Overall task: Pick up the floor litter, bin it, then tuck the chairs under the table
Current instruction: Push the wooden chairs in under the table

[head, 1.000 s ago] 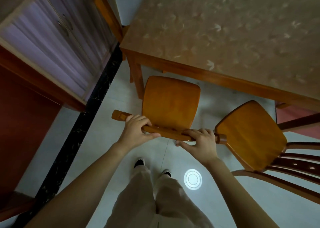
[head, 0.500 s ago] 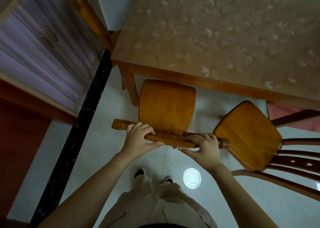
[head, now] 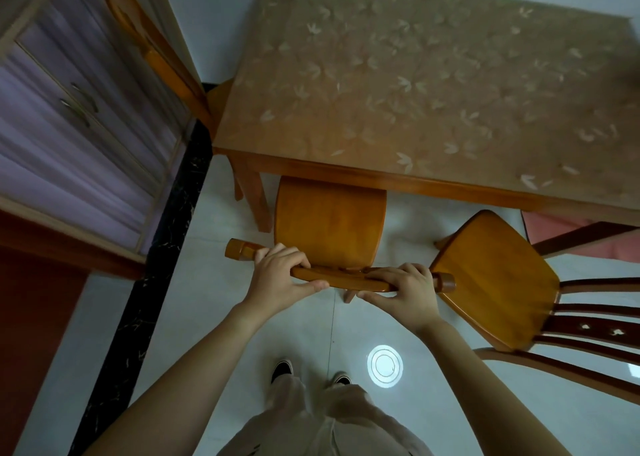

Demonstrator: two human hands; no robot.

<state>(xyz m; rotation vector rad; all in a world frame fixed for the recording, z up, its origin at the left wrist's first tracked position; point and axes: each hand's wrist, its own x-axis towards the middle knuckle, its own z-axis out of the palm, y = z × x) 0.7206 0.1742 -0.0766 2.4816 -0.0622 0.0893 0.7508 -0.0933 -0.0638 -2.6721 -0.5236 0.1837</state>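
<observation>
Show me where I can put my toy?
The leaf-patterned brown tabletop is bare. So is the white tiled floor between the black marble strip and the shoes. Crowded: between the held orange wooden chair and its neighbour.

Single head-worn wide-angle view, steeply downward, close above table edge and floor.

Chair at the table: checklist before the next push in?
1. Left hand grip on the top rail: ok, fingers curled over it.
2. Right hand grip on the rail: ok.
3. Seat lined up with the table: ok, its front edge sits at the table's edge.
4. Clearance to the table leg: ok, a narrow gap shows.
5. Rail end clear of the second chair: cannot tell, they overlap in view.
6. Floor under the table: cannot tell, hidden.
</observation>
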